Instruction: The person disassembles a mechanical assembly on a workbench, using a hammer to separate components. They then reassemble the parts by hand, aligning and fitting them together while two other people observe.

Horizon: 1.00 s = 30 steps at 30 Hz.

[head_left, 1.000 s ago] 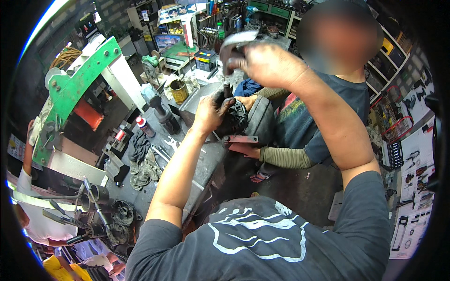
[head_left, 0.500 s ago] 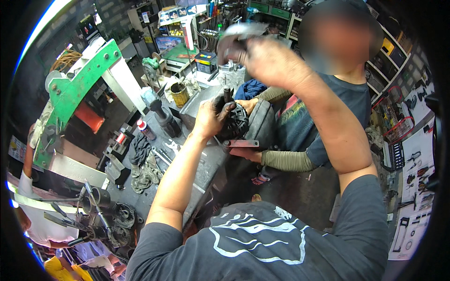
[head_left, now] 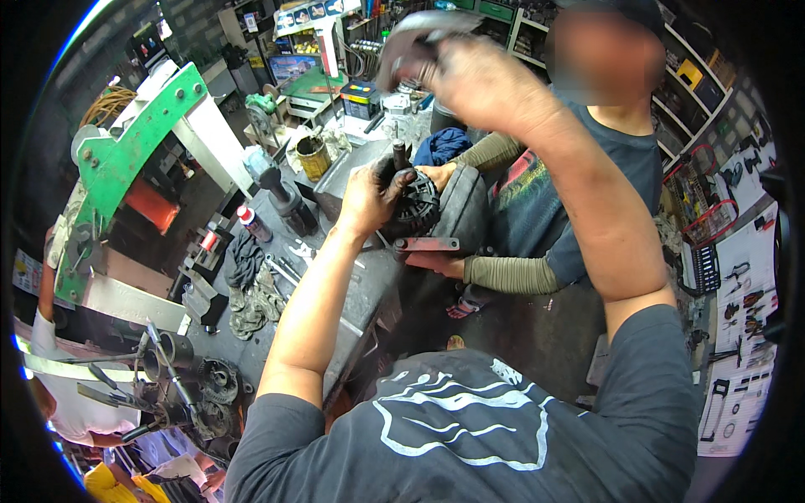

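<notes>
Though half hidden behind the left hand (head_left: 369, 201), looks like a chunky round part (head_left: 421, 210), dark metal, all ribs and slots, over by the edge of a scuffed grey bench (head_left: 366, 293). Got that hand clenched round a stubby dark rod (head_left: 401, 153) poking up at the top of the part, grimy with black smudges. Can't see down to the rod's foot because of the fist.

Well above the part, see the right hand (head_left: 485, 82) raised, fist closed round a curved grey tool (head_left: 423, 38). Can't tell what kind, too motion-blurred.

Just behind the part, spot a co-worker's hand (head_left: 438, 174), maybe touching, hard to tell. Right below the part, got a flat reddish bar (head_left: 432, 245) with a round hole near one end, and under it the co-worker's other hand (head_left: 444, 267), next to a ribbed, stretchy olive sleeve (head_left: 516, 275). Close on the right of the part, note a bulky matte dark grey block (head_left: 461, 205). Beyond the part, see a crumpled blue cloth (head_left: 443, 147).

Left of the part, find a rust-stained tin (head_left: 313, 158), a dark cylindrical tool (head_left: 289, 205) and a red-capped spray can (head_left: 254, 222), then lower down shiny wrenches (head_left: 283, 268) and limp, greasy rags (head_left: 251, 293). Way off left of the part, can't miss a bent green steel arm (head_left: 138, 138), flat-plated and bolted.
</notes>
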### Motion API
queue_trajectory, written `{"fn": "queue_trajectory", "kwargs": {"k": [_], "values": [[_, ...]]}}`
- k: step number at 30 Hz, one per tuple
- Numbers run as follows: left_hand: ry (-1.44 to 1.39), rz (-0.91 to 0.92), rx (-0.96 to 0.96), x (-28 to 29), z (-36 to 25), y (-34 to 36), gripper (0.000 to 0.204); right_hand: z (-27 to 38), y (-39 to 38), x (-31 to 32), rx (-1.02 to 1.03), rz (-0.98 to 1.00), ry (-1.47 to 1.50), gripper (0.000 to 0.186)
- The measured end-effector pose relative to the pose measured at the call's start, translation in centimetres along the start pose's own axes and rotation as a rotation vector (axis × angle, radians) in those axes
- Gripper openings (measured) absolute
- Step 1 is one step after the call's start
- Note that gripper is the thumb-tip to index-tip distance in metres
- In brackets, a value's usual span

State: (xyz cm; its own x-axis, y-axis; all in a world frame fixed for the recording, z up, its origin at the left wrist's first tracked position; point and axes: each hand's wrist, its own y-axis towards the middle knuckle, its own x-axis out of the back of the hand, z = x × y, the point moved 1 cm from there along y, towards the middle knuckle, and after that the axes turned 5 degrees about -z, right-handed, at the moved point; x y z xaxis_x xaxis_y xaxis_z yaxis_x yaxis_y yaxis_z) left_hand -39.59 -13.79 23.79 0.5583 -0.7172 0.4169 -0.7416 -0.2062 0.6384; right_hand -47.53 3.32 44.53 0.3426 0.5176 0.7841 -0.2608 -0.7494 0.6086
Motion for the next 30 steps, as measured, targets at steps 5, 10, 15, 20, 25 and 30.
{"fn": "queue_trajectory", "kwargs": {"k": [5, 10, 15, 20, 25, 30], "values": [[0.063, 0.023, 0.05, 0.2, -0.2, 0.0, 0.032, 1.0, -1.1, -1.9, -0.105, 0.437, 0.06, 0.051], [0.026, 0.017, 0.028, 0.3, -0.6, 0.1, 0.032, 0.5, -2.0, -2.9, -0.111, 0.328, 0.101, 0.056], [-0.012, 0.029, 0.084, 0.1, -0.3, 0.0, 0.033, -0.2, -2.5, -3.0, -0.084, 0.277, 0.08, 0.063], [-0.025, 0.11, 0.113, 0.6, 0.4, 0.4, 0.035, -1.1, -2.8, -3.3, -0.087, 0.401, 0.015, 0.06], [-0.095, 0.189, 0.097, 1.3, 1.8, 1.5, 0.047, -2.4, -3.5, -2.4, 0.062, 0.297, -0.015, 0.039], [-0.154, 0.157, 0.051, 1.4, 2.9, 1.5, 0.051, -2.4, -5.7, -1.4, -0.232, 0.291, 0.004, 0.043]]}}
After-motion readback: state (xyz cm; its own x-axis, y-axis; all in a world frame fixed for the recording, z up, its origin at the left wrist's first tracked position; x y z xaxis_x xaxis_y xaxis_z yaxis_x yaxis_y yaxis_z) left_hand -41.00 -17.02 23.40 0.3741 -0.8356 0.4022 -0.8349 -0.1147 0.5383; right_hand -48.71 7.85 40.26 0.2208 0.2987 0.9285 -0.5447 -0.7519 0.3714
